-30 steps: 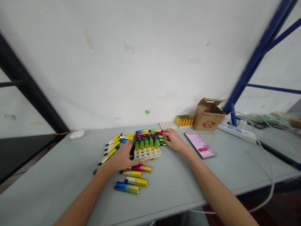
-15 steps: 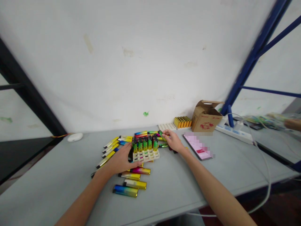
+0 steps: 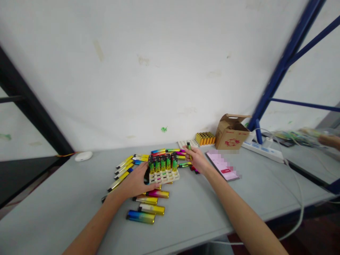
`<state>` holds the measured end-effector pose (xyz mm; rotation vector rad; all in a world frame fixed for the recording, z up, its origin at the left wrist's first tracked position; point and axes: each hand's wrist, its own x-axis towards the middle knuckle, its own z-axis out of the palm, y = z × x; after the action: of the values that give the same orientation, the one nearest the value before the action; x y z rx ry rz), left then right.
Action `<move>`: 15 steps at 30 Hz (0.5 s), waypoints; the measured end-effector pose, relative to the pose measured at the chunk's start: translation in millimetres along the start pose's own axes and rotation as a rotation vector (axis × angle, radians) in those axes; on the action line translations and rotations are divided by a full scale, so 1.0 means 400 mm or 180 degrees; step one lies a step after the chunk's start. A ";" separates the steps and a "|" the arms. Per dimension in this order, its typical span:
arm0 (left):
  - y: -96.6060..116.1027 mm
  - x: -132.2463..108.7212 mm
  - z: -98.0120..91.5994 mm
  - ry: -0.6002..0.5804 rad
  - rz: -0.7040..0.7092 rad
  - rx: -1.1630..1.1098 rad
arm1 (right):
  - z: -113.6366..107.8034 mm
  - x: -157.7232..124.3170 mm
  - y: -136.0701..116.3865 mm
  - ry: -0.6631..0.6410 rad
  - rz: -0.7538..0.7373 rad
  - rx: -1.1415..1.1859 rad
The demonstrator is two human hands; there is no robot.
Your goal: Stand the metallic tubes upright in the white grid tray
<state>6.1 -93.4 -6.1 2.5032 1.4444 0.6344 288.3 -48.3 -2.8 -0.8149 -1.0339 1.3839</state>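
A white slotted tray [image 3: 165, 177] is gripped at its left side by my left hand [image 3: 139, 180]. Several green-and-yellow lighters [image 3: 163, 163] with black tops stand upright in its far rows, while the near slots show bare. My right hand [image 3: 196, 158] pinches one green lighter [image 3: 188, 146] upright, to the right of the tray and apart from it. Around the tray lie loose lighters in yellow, blue and pink, among them a blue-and-yellow lighter [image 3: 140, 216] nearest the front and a pink-and-yellow lighter [image 3: 158, 193]. Some are hidden behind my left hand and the tray.
At the back stand a second white tray [image 3: 183, 144], a block of orange lighters [image 3: 205, 138] and an open cardboard box [image 3: 230, 132]. A phone [image 3: 223, 164] lies right of my forearm, near a power strip [image 3: 262, 151]. Another person's blurred hand [image 3: 329, 140] shows far right.
My right hand has turned the green lighter from slanted to upright and moved slightly right. My left hand and the tray have stayed in place.
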 end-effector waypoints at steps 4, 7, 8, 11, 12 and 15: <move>-0.002 -0.001 0.002 -0.0059 -0.0032 0.0056 | 0.008 -0.015 -0.011 -0.0066 0.0188 0.0264; -0.002 0.000 0.002 0.0004 0.0040 0.0011 | 0.010 -0.020 -0.021 -0.0215 0.0343 0.0408; -0.002 0.000 0.002 0.0022 0.0051 0.0015 | 0.009 -0.020 -0.024 -0.0291 0.0441 0.0475; 0.000 0.000 0.001 0.0013 0.0057 0.0064 | 0.005 -0.020 -0.033 -0.0532 0.0773 0.0744; 0.001 0.000 0.000 0.0005 0.0056 0.0070 | 0.003 -0.019 -0.034 -0.0581 0.0840 0.0821; 0.002 -0.001 -0.002 0.0007 0.0070 0.0041 | -0.004 -0.016 -0.032 -0.0617 0.0899 0.0960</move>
<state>6.2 -94.2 -5.2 2.5321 1.4282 0.6337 295.1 -55.0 7.9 -0.6265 -0.8474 1.8380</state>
